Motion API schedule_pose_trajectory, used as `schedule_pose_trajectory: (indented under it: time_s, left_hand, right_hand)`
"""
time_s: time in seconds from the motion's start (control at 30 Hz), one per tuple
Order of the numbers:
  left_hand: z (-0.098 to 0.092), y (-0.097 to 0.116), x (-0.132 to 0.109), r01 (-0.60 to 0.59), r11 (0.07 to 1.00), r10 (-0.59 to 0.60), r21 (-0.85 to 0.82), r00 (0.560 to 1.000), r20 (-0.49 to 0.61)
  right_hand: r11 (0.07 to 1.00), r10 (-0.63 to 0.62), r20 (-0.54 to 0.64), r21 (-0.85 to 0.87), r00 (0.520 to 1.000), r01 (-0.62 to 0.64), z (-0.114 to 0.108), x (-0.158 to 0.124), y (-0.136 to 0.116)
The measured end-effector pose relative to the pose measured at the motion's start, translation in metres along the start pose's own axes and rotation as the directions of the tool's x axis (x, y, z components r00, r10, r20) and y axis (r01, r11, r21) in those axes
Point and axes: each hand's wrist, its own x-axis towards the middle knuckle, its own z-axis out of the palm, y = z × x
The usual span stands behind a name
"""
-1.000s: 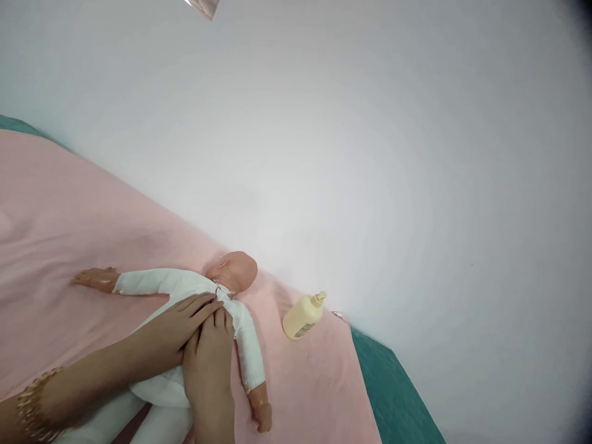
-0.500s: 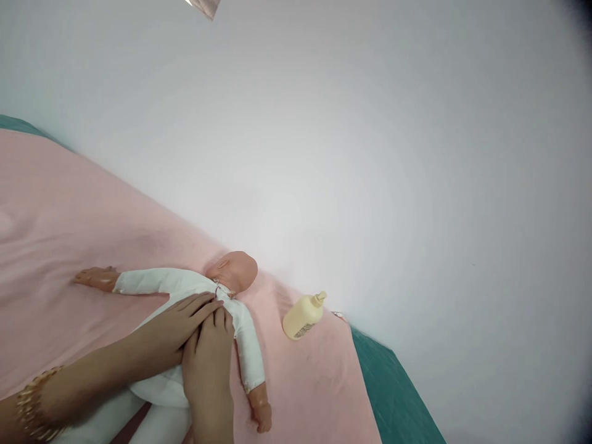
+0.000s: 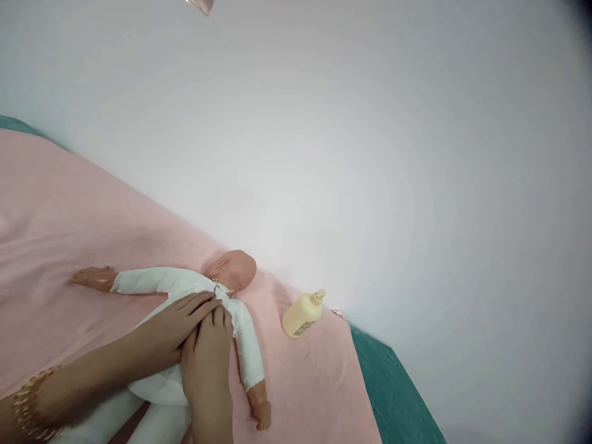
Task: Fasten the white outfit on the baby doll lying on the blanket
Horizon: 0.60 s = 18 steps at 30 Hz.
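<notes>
Pink blanket (image 3: 69, 203) spreads wide beyond doll (image 3: 185, 290).

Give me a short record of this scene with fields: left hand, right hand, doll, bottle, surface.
left hand: flat on the doll's torso
right hand: flat on the torso, beside the left hand
doll: lying, white suit, arms spread
bottle: cream pump bottle, lying apart from the doll
surface: pink cloth over teal cover

teal bed (image 3: 393, 394), pink blanket (image 3: 69, 222) over it, doll (image 3: 185, 290) and cream bottle (image 3: 301, 314) lying on blanket
</notes>
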Motion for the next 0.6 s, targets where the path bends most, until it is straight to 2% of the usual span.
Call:
schedule_pose_trajectory:
  time_s: [0.27,0.6]
  left_hand:
    - [0.0029,-0.0036,-0.0004,-0.032,0.999,0.032,-0.010,0.999,-0.019]
    - [0.0001,-0.0002,0.0001,0.009,0.999,-0.008,-0.044,1.000,0.010]
  right_hand:
    - [0.999,0.023,-0.017,0.032,1.000,-0.022,-0.0018,0.0010,-0.0009]
    - [1.000,0.002,-0.016,0.004,1.000,-0.002,0.0006,-0.0001,0.0013]
